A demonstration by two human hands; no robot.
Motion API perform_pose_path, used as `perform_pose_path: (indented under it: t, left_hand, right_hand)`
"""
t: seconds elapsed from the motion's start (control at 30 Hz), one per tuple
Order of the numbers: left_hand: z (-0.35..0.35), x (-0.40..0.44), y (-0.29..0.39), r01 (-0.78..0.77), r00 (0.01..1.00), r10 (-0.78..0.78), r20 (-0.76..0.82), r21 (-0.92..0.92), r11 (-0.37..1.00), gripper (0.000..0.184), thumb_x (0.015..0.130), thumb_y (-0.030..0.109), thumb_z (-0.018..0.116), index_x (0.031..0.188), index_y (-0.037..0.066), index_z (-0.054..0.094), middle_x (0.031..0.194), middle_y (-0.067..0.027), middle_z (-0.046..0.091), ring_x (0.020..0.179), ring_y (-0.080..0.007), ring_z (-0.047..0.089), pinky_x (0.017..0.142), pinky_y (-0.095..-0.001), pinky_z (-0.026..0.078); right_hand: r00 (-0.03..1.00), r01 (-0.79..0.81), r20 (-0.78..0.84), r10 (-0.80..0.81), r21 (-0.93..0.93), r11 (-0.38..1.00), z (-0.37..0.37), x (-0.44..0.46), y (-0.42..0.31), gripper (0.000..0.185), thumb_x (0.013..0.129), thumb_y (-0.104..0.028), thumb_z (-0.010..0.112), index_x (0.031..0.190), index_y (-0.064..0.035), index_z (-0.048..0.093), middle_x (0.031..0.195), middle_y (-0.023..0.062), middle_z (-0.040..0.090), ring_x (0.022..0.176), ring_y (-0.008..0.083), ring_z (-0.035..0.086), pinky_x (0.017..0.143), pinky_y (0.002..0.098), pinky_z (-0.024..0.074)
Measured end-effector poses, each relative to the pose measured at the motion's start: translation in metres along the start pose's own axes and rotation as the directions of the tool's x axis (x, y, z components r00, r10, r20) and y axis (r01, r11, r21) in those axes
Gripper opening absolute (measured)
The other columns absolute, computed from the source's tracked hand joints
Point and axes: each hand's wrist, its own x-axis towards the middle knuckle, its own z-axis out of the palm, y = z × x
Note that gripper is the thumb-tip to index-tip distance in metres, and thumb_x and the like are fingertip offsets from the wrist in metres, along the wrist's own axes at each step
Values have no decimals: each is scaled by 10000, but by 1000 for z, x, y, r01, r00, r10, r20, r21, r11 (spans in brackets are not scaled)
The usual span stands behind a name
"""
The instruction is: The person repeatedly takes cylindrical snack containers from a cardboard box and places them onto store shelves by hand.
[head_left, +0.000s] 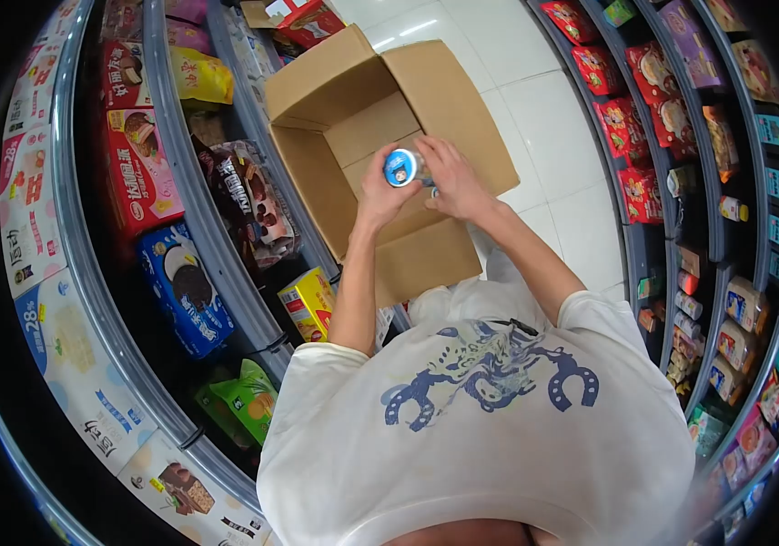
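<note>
Held over an open cardboard box is a small jar with a blue and white lid, its top turned up towards me. My left hand is wrapped round the jar's left side. My right hand has its fingers bent against the right side of the same jar. Below the right hand's palm peeps a small bluish round edge; I cannot make out what it belongs to. The box flaps stand spread outwards, and the part of its inside that I can see is bare cardboard.
Shelves of packaged snacks run along my left, with a pink box, a blue biscuit box and a yellow box. Another shelf unit with red packets stands at the right. White floor tiles lie between them.
</note>
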Motion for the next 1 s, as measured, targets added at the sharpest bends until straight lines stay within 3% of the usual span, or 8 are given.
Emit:
perform_pose_path:
  t: [0.13, 0.2, 0.3, 0.43, 0.63, 0.7, 0.9, 1.0]
  left_hand:
    - [9, 10, -73, 236, 964, -264, 17, 401, 885, 670, 594, 181, 807, 1172, 28, 507, 1089, -170, 609, 1016, -296, 603, 872, -372, 482]
    - [16, 18, -119, 321, 904, -424, 60, 559, 764, 672, 583, 211, 810, 1153, 35, 500, 1113, -179, 605, 1024, -307, 600, 871, -384, 481]
    - [35, 33, -180, 393, 802, -588, 104, 650, 650, 685, 590, 236, 803, 1161, 34, 481, 1143, -180, 585, 1051, -312, 586, 902, -385, 474]
    - [72, 35, -269, 296, 815, -538, 215, 644, 706, 752, 588, 240, 804, 1216, 17, 456, 1159, -179, 582, 1048, -316, 589, 904, -377, 479]
    - [97, 24, -302, 361, 741, -537, 402, 436, 825, 783, 612, 211, 798, 1259, -36, 433, 1115, -175, 622, 1053, -238, 591, 911, -317, 473]
    - [99, 20, -298, 429, 727, -578, 370, 412, 803, 741, 635, 195, 780, 1251, -48, 449, 1108, -178, 630, 1051, -211, 592, 906, -292, 472]
    - [84, 20, -278, 380, 805, -564, 185, 570, 728, 668, 698, 249, 704, 1265, -20, 477, 1161, -224, 608, 1054, -299, 612, 903, -325, 484]
    - [71, 16, -260, 406, 760, -613, 217, 578, 708, 656, 708, 276, 694, 1268, -1, 494, 1148, -247, 607, 1080, -328, 596, 923, -354, 472]
  right_hand:
    - [955, -216, 207, 212, -3, 976, 3, -59, 40, 686, 686, -75, 710, 1304, -11, 422, 1276, 193, 475, 1230, 342, 427, 1015, 411, 388]
    - [920, -358, 148, 363, -60, 932, -18, -101, 49, 599, 701, -112, 696, 1254, -11, 488, 1233, 180, 519, 1183, 324, 476, 993, 391, 408]
    - [775, -570, 167, 609, -231, 788, -45, -173, 72, 542, 706, -113, 687, 1215, -26, 525, 1152, 159, 574, 1113, 315, 530, 946, 390, 442]
    - [543, -798, 44, 839, -282, 532, -73, -255, 64, 523, 723, -131, 696, 1212, -33, 541, 1151, 170, 588, 1085, 315, 558, 919, 394, 458]
    - [288, -956, -136, 948, -98, 276, -57, -323, 42, 533, 708, -172, 725, 1196, -25, 569, 1090, 166, 633, 993, 279, 616, 864, 368, 498]
    - [269, -963, -137, 953, -38, 267, -48, -332, 40, 522, 705, -182, 727, 1180, -22, 583, 1021, 151, 659, 929, 243, 636, 831, 346, 515]
    - [214, -975, -17, 977, -70, 213, -50, -347, 82, 505, 731, -218, 719, 1185, -41, 586, 1040, 152, 662, 931, 259, 642, 848, 356, 510]
    - [270, -957, 3, 963, -110, 269, -65, -340, 118, 504, 737, -243, 716, 1184, -48, 588, 1031, 152, 665, 926, 264, 645, 849, 357, 511]
